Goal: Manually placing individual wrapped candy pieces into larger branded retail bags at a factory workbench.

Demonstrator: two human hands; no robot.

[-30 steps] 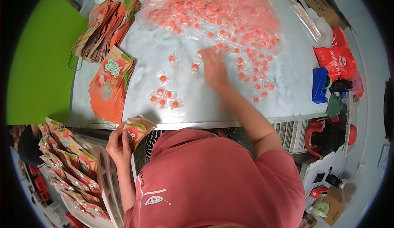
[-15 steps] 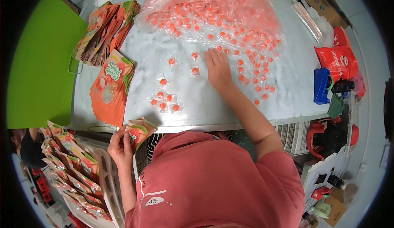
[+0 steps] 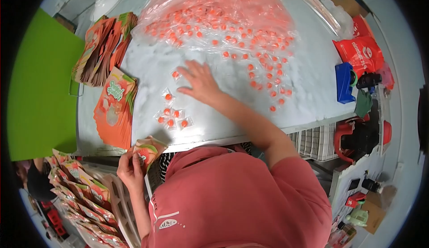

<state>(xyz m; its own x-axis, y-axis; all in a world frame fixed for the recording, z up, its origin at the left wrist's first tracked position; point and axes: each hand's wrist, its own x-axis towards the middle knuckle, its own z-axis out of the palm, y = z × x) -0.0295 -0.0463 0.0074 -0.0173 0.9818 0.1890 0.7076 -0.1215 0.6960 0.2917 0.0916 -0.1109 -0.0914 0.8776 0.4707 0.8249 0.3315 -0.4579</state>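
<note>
Left hand (image 3: 130,168): we see thumb and fingers clamped on a pouch (image 3: 148,151), near the table (image 3: 313,87).
Right hand (image 3: 202,85): palm downward, fingers spread apart, forearm (image 3: 250,118) slanting leftward.
Orange pieces (image 3: 168,97): on the table, both sides of this hand.

The top (image 3: 237,199) is dusty red, with a short sleeve (image 3: 292,174) at two o'clock. A white, fish-shaped print (image 3: 168,223) sits at eight o'clock.
</note>
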